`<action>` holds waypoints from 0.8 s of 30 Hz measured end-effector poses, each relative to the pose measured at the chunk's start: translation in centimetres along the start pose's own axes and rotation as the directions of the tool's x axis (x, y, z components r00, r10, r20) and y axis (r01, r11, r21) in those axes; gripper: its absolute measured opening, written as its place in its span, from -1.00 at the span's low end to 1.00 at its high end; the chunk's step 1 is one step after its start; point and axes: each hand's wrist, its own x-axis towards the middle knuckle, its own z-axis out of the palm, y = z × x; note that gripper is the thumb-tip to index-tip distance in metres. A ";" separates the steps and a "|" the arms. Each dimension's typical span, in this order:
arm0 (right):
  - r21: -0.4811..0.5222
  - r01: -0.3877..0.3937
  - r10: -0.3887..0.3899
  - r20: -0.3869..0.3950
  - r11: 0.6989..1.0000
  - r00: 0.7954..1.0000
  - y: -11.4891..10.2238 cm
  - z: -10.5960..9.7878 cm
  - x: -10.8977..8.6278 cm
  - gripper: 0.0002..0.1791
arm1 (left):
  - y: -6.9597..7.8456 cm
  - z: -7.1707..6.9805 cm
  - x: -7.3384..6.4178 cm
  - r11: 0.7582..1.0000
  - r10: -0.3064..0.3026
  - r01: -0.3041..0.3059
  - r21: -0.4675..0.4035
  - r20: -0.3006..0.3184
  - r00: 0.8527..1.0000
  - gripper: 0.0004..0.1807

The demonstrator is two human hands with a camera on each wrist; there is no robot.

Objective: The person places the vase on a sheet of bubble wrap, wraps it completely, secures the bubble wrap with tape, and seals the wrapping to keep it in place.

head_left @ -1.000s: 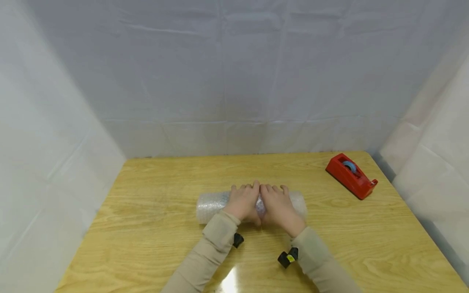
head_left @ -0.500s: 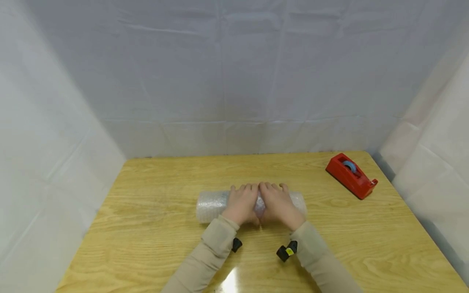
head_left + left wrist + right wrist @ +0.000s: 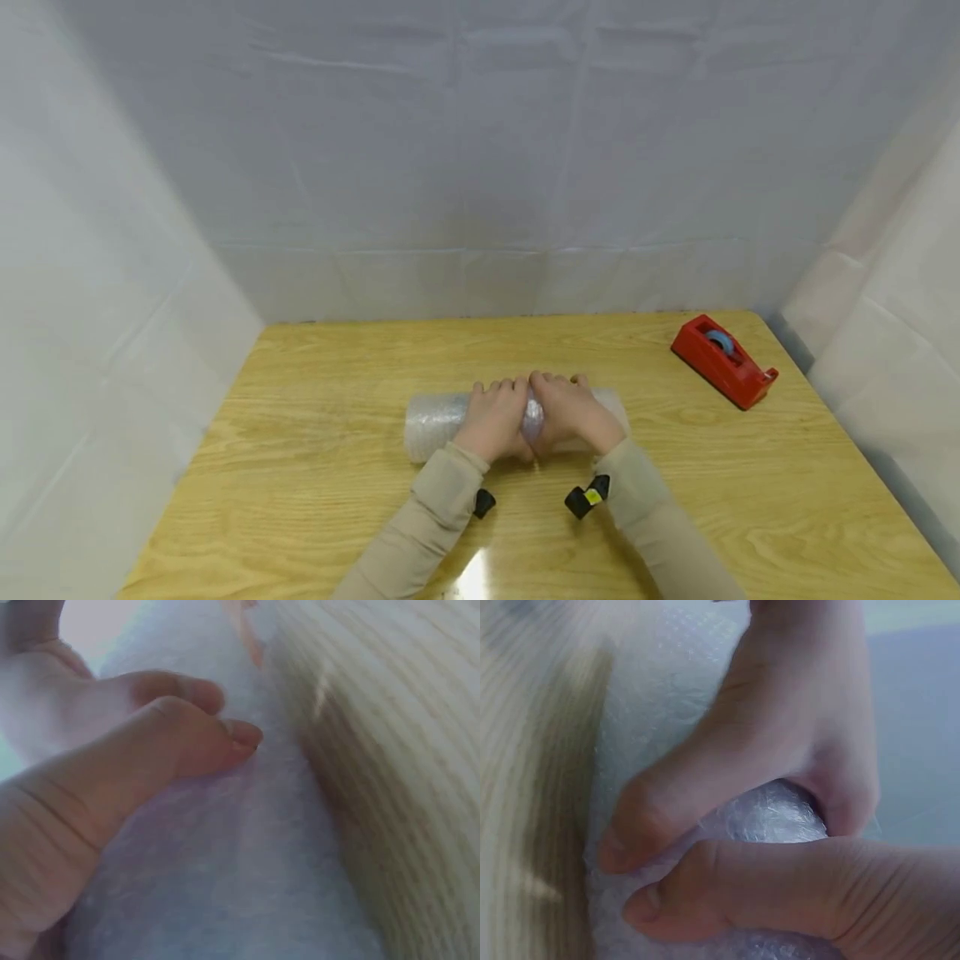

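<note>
A roll of clear bubble wrap lies sideways across the middle of the wooden table, its two ends showing beyond the hands. My left hand grips it just left of its middle, fingers over the top and thumb on the near side. Right beside it, my right hand grips the roll the same way. Between the hands a shiny, purplish patch of the wrap shows. In the right wrist view the left thumb and right thumb press on the plastic close together. The far-side fingertips are mostly hidden.
A red tape dispenser with a blue-cored roll stands at the table's back right. White sheeting hangs behind the table and along both sides. A small black camera is strapped at the right wrist.
The right wrist has shifted slightly forward. Both hands keep their hold on the bubble wrap, which stays in about the same place.
</note>
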 end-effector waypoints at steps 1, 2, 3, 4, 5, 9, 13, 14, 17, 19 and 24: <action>0.006 0.003 -0.003 0.009 1.000 1.000 0.0 -0.1 0.1 -0.04 | 0.0 0.0 0.0 1.000 -0.001 0.001 -0.006 0.000 1.000 0.17; 0.009 0.004 -0.005 0.019 1.000 1.000 0.0 -0.2 0.2 -0.04 | -0.1 0.1 0.1 1.000 -0.003 0.003 -0.012 0.002 1.000 0.17; 0.012 0.007 -0.008 0.028 1.000 1.000 0.1 -0.3 0.3 -0.05 | -0.1 0.2 0.1 1.000 -0.005 0.005 -0.018 0.004 1.000 0.17; 0.020 0.012 -0.013 0.034 1.000 0.999 0.1 -0.4 0.4 -0.05 | -0.2 0.2 0.2 1.000 -0.007 0.007 -0.023 0.006 1.000 0.17; 0.027 0.015 -0.016 0.042 1.000 0.999 0.2 -0.4 0.5 -0.06 | -0.2 0.3 0.2 1.000 -0.010 0.010 -0.027 0.009 1.000 0.17; 0.079 0.026 -0.031 0.059 0.997 0.998 0.5 -0.6 0.7 -0.12 | -0.3 0.3 0.4 0.999 -0.012 0.013 -0.043 0.018 1.000 0.18; 0.111 0.027 -0.035 0.064 0.993 0.997 0.6 -0.7 0.8 -0.18 | -0.3 0.1 0.7 0.999 -0.007 0.008 -0.048 0.023 1.000 0.20; 0.113 0.024 -0.031 0.062 0.993 0.998 0.6 -0.7 0.7 -0.19 | -0.3 0.1 0.8 0.999 -0.006 0.007 -0.047 0.027 1.000 0.20; 0.098 0.005 -0.009 0.040 0.995 0.999 0.6 -0.6 0.6 -0.15 | -0.3 0.0 1.0 0.999 -0.010 0.012 -0.047 0.040 0.999 0.21; 0.083 -0.010 0.009 0.015 0.996 1.000 0.5 -0.5 0.3 -0.07 | -0.3 0.0 1.1 0.999 -0.015 0.017 -0.050 0.050 0.999 0.21; -0.052 -0.030 0.025 -0.095 0.998 0.995 -0.2 0.1 -0.7 0.11 | -0.2 -0.1 1.2 0.999 -0.024 0.027 -0.047 0.062 0.998 0.22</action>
